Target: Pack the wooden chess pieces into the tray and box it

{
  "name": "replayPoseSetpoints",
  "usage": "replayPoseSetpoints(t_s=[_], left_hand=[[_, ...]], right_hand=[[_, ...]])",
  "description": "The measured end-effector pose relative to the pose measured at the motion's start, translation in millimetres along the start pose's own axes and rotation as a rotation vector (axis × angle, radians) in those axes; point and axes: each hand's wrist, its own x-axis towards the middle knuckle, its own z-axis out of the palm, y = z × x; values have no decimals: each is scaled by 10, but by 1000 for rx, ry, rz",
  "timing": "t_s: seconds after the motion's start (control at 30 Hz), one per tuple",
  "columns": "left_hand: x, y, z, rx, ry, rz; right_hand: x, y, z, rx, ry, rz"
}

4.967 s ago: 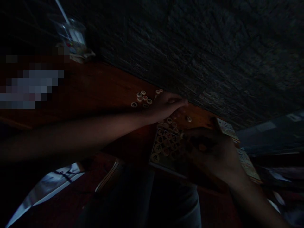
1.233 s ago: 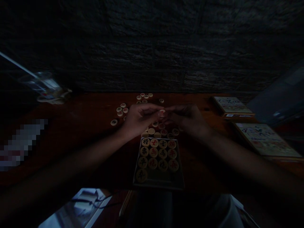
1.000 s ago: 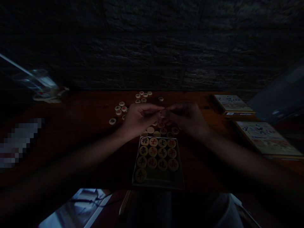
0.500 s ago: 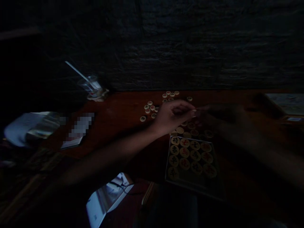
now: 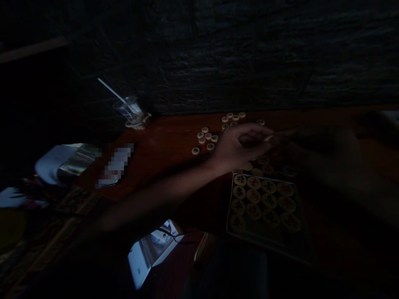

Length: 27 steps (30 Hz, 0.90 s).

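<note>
My left hand (image 5: 232, 147) reaches over the table with thumb and fingers pinched together. Between its fingertips is a small pale Chinese chess piece (image 5: 268, 138), seen partly edge-on. My right hand (image 5: 307, 147) comes in from the right, its fingertips meeting the left ones; deep shadow hides how its fingers are set. Below the hands lies a shallow square box (image 5: 264, 243) with rows of round pieces, marked in black and red, such as the top-left piece (image 5: 240, 179). Its lower part shows bare floor. More loose pieces (image 5: 247, 166) lie just beyond the box, partly under the hands.
Several loose pieces (image 5: 208, 136) are scattered farther back on the wooden table (image 5: 162, 141). A glass with a straw (image 5: 132, 111) stands near the dark wall, and a blurred-out flat item (image 5: 116, 166) lies at the left. An opened white box (image 5: 152, 251) sits lower down.
The view has shifted, so the table and its things appear farther right. Both hands stay together at the fingertips, and the pale piece shows more clearly. The rows in the box look the same.
</note>
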Motion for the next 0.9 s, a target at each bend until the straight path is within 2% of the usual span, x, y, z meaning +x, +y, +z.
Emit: replayPoseSetpoints(t_s=[0.17,0.4,0.6,0.8,0.9], left_hand=[[-2,9,-4,49,23,-23],[-35,114,9,79,55,-29],[-49,124,9,97,42,-50],[-64,122,20,47,37,-62],[-85,153,26,11,35,-89]], right_hand=[[32,-29,1,1,-60,9],[62,-7,17,10,-52,-6],[62,38,43,115,-96,43],[64,62,36,134,-84,93],[58,38,28,107,-101,61]])
